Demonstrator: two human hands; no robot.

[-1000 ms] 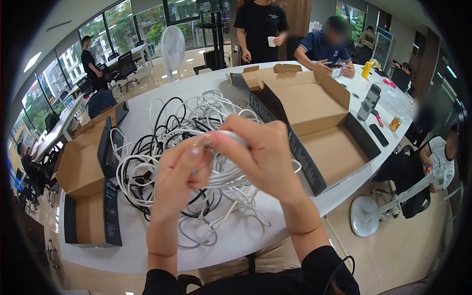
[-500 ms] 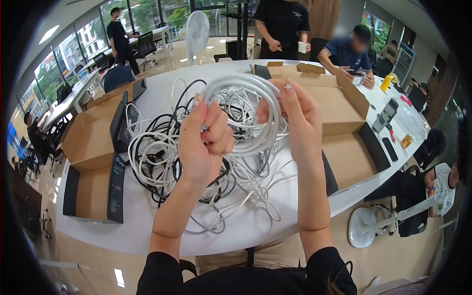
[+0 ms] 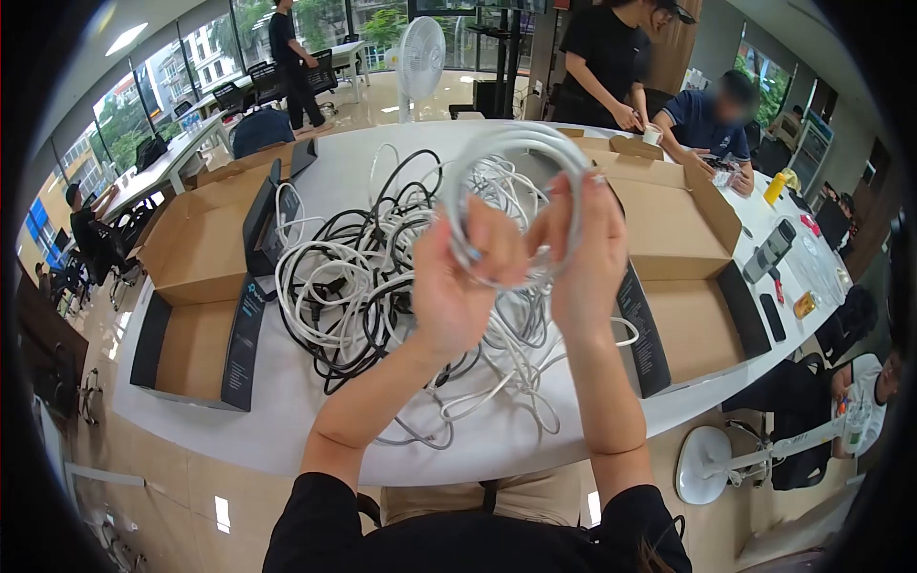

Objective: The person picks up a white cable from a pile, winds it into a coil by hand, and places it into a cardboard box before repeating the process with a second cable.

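A white cable [image 3: 521,140], wound into a round coil of several loops, is held up in front of me above the table. My left hand [image 3: 468,272] is closed on the lower left side of the coil, its fingers curled and slightly blurred. Gripping the right side of the loops is my right hand [image 3: 587,253], with part of its fingers smeared by motion. Below both hands lies a tangled pile of white, grey and black cables [image 3: 344,286], partly hidden behind my left hand and forearm.
An open cardboard box [image 3: 196,339] stands at the left and another open box [image 3: 693,320] at the right. A dark phone [image 3: 773,317] and a yellow bottle [image 3: 775,187] lie farther right on the white table [image 3: 315,430]. Two people are at the far side.
Both hands have moved right with the coil, and my left hand has come closer to my right. The view has shifted. The standing person across the table now leans toward the seated one.
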